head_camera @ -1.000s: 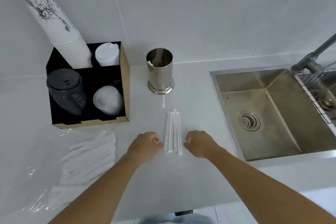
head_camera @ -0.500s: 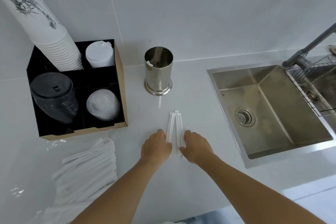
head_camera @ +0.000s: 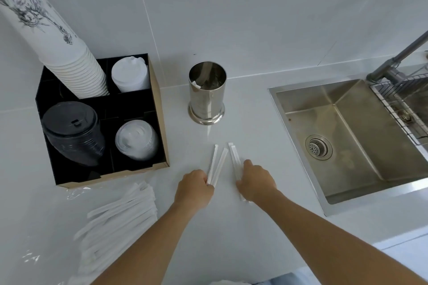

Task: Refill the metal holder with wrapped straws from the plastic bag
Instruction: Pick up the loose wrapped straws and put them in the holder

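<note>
The shiny metal holder stands upright near the wall, almost empty, with one small white scrap inside. Several wrapped straws lie on the white counter in front of it, split into two small groups. My left hand pinches the near ends of the left group. My right hand rests on the right group, fingers curled over its near ends. The clear plastic bag full of wrapped straws lies at the lower left.
A black and cardboard organiser at the left holds stacked paper cups, white lids, black lids and clear lids. A steel sink with a drain sits at the right, with a wire rack and tap at its far edge.
The loose straws were one tight bundle between my hands. They are now parted into two groups, one under each hand, and my hands have moved slightly apart.
</note>
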The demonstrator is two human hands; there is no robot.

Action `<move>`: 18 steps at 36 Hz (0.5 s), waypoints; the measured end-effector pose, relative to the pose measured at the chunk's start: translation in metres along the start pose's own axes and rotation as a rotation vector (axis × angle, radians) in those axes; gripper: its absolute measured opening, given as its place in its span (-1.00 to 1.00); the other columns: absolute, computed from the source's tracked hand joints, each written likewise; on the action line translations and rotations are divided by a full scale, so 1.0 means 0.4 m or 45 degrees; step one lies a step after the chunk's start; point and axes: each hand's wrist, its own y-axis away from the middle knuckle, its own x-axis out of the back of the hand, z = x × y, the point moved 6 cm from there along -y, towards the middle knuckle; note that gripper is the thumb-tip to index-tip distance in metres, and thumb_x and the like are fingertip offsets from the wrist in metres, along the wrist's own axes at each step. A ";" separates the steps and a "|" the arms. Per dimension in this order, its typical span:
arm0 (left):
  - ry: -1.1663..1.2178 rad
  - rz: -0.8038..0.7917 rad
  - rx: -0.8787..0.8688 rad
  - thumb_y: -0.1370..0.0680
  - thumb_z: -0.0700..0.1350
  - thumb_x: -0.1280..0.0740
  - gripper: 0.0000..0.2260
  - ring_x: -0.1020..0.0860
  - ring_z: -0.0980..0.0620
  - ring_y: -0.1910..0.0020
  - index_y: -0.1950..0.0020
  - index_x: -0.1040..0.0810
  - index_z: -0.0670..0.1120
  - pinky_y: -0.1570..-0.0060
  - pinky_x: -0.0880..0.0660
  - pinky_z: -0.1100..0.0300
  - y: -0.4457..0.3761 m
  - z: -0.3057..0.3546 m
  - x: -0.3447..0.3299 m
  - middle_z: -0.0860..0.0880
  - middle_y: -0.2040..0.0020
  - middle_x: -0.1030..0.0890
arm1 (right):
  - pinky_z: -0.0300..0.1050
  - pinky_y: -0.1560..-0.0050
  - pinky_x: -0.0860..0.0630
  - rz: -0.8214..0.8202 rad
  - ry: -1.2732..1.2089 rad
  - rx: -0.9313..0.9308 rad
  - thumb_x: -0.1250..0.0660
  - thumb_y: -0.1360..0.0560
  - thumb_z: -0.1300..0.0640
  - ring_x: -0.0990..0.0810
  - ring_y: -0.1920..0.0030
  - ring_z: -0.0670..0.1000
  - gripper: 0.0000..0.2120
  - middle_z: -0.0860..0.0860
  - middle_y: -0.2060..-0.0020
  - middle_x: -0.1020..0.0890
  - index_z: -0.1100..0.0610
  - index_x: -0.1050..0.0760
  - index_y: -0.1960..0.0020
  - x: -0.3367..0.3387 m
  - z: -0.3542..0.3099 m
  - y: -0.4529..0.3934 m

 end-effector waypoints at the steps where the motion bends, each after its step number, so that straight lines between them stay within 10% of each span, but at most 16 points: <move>1: 0.008 -0.004 -0.002 -0.46 -0.16 -0.29 -0.92 -0.57 0.01 0.26 0.13 -0.56 -0.14 0.28 -0.54 0.14 0.000 -0.002 0.001 -0.03 0.22 -0.60 | -0.09 0.28 -0.38 -0.018 0.025 -0.012 -0.30 -0.44 0.21 -0.46 0.23 0.07 -0.77 -0.02 0.29 -0.42 0.09 -0.25 0.05 0.003 -0.005 -0.003; 18: -0.178 0.020 -0.099 -0.55 0.00 -0.27 -0.84 -0.53 -0.08 0.12 -0.01 -0.42 -0.07 0.26 -0.41 0.12 -0.010 0.053 -0.013 -0.05 0.05 -0.51 | -0.17 0.38 -0.35 -0.129 0.062 -0.071 -0.26 -0.36 0.30 -0.47 0.22 0.07 -0.78 0.00 0.30 -0.41 0.08 -0.25 0.27 0.020 -0.001 -0.032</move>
